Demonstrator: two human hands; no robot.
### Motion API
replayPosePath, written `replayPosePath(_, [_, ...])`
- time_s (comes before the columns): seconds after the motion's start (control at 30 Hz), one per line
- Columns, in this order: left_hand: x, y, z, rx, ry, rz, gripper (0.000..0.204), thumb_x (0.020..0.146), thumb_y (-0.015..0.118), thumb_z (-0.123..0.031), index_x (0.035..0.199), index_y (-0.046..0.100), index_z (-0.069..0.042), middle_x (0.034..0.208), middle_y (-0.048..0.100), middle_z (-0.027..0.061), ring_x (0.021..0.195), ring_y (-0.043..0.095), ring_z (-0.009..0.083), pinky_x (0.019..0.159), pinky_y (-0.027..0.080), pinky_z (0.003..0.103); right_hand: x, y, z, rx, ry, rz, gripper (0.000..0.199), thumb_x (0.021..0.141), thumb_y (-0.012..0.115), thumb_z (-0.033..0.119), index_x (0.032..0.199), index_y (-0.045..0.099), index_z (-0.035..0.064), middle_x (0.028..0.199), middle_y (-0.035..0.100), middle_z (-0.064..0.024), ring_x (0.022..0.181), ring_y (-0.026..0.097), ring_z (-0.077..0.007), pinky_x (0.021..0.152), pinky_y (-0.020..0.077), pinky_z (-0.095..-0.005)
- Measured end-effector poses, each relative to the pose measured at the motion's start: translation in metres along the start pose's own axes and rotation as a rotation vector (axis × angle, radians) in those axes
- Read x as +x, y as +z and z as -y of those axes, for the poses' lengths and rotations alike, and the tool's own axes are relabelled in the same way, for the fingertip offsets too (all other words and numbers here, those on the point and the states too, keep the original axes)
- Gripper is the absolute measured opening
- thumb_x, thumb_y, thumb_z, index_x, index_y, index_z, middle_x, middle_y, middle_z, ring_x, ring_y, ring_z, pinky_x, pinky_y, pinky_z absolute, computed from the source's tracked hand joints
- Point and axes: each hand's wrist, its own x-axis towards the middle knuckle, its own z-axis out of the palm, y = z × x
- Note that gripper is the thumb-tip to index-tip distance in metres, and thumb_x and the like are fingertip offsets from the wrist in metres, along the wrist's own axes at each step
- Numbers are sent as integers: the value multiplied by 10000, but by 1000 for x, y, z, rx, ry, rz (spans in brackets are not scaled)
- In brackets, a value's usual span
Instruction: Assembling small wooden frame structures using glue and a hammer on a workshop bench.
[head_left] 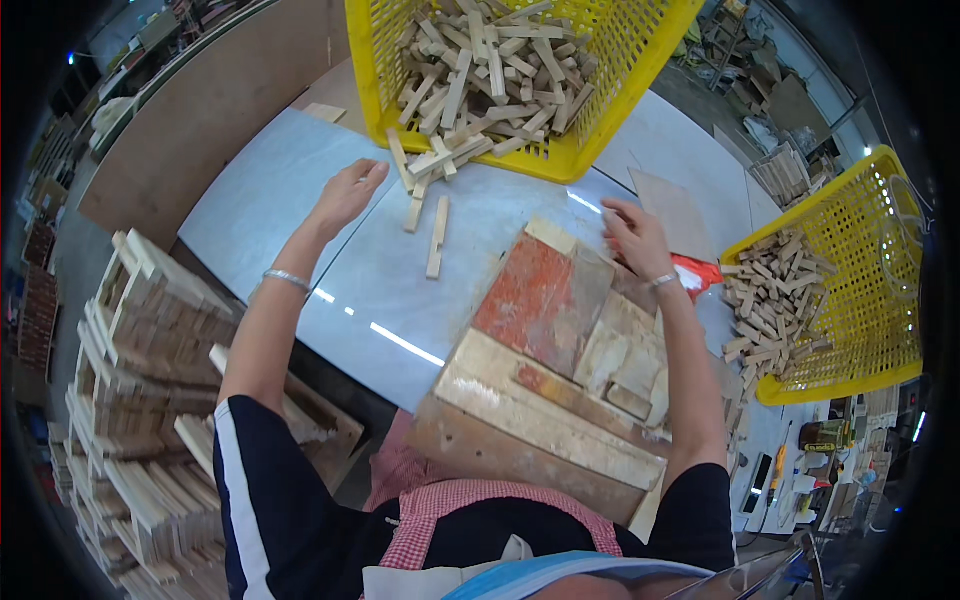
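Observation:
My left hand [352, 192] hovers over the pale table, just left of a few notched wood pieces; its fingers are stretched out with nothing seen in them. Beside it, one notched wood strip [437, 238] lies by itself, and a small heap of strips [440, 160] spills from the low side of a yellow plastic basket [572, 165]. My right hand [635, 238] is above the right far corner of a worn wooden jig board [530, 300], fingers loosely bent and apart, holding nothing visible. The board has a red patch and several wooden strips fixed on it.
A second yellow basket [850, 378] with short wood pieces [775, 300] stands at the right. Stacked wooden strips [150, 400] rise on the left below the table edge. A red packet [697, 274] lies near my right wrist. Tools [780, 462] lie at the lower right.

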Motion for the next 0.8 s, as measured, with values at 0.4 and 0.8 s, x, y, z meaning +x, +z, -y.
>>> replayPosePath(0.4, [216,73,16,-142,148,-21,785,819,548,-567,1371,435,-20,1365,440,265,1255,451,381,1029,381,398,175,141,3,251,274,143,655,881,624,406,1377,401,42,1101,600,-145,860,658,-222,604,574,-327])
replayPosePath(0.8, [158,120,29,84,290,-302,625,775,649,-280,1322,504,-15,1289,521,221,1174,522,329,993,410,361,178,213,22,774,202,147,592,857,618,102,1378,338,118,1051,586,-107,837,652,-225,604,604,-388])
